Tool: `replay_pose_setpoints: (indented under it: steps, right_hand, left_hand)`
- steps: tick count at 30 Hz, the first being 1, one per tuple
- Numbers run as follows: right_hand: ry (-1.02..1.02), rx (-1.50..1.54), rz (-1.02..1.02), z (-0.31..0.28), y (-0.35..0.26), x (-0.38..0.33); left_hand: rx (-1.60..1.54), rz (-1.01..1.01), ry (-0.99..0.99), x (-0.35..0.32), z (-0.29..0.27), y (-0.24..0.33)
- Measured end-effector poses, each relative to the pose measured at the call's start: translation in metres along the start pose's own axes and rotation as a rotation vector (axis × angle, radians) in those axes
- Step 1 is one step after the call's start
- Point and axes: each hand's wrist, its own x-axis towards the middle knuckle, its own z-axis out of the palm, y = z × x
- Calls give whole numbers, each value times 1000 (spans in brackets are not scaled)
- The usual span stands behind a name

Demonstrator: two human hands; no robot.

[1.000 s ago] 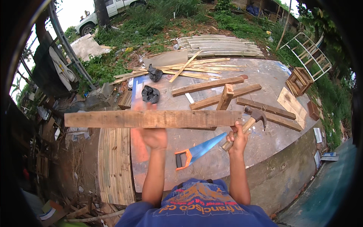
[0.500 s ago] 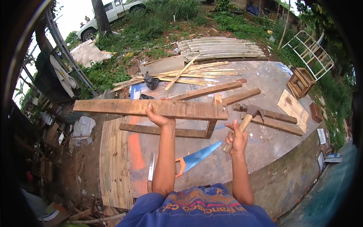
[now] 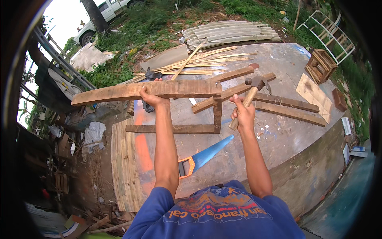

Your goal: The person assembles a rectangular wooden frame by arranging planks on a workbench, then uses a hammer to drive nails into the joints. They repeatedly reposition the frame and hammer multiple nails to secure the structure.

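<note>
Raised higher than a second ago, the long weathered wooden plank (image 3: pixel 147 91) sits level in the left hand (image 3: pixel 153 99), fingers wrapped around it above the concrete worktop (image 3: pixel 278 135), while the right hand (image 3: pixel 243 115) grips the wooden-handled claw hammer (image 3: pixel 248 99) upright beside it, apparently ready to strike.

Surface: round concrete slab (image 3: pixel 278 139), grey, paint-stained, an orange streak on its left part.
Near edge: blue-bladed handsaw (image 3: pixel 205 157) with orange handle, lying flat.
Centre: L-shaped wooden frame (image 3: pixel 187 127), flat on the slab.
Right of centre: two long planks (image 3: pixel 290 107) side by side, well apart from the saw.
Far right: plywood sheet (image 3: pixel 314 95); small wooden crate (image 3: pixel 320 65) beyond it.
Far edge: bundle of thin slats (image 3: pixel 199 63).
</note>
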Motion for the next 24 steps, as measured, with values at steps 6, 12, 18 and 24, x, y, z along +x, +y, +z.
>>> replay_pose_setpoints:
  steps: [6,12,18,24]
  right_hand:
    - [-13,23,-9,7,11,15]
    - [-34,47,-21,18,15,25]
    - [-89,49,-32,29,11,28]
    - [-138,90,-5,33,8,29]
  left_hand:
    - [23,-19,-66,11,-2,-12]
    - [-5,-4,-54,14,-3,-18]
    - [7,-6,-38,13,-4,-17]
    - [-4,-20,-15,13,-11,-20]
